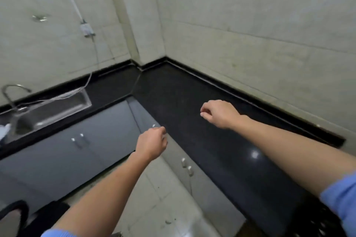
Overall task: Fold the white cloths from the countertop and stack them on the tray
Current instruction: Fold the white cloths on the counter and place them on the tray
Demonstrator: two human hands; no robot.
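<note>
Hovering loosely curled, the left hand (152,144) and right hand (219,113) hold nothing, each grip released. No white cloth shows on the glossy black corner tabletop (192,92); a white scrap (3,131) beside the sink (57,109) may be one. Cloth could slide off that slick surface onto the tiled floor (163,198).

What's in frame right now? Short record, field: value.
left hand: loosely curled, holds nothing, over the counter's front edge
right hand: loosely curled, holds nothing, above the counter
counter: black, L-shaped, runs along two walls
sink: steel, set in the left run
faucet: behind the sink
cabinets: grey doors under the counter
cloths: none plainly in view
perforated thing: dark, bottom right corner, cut off; cannot tell what it is
</note>
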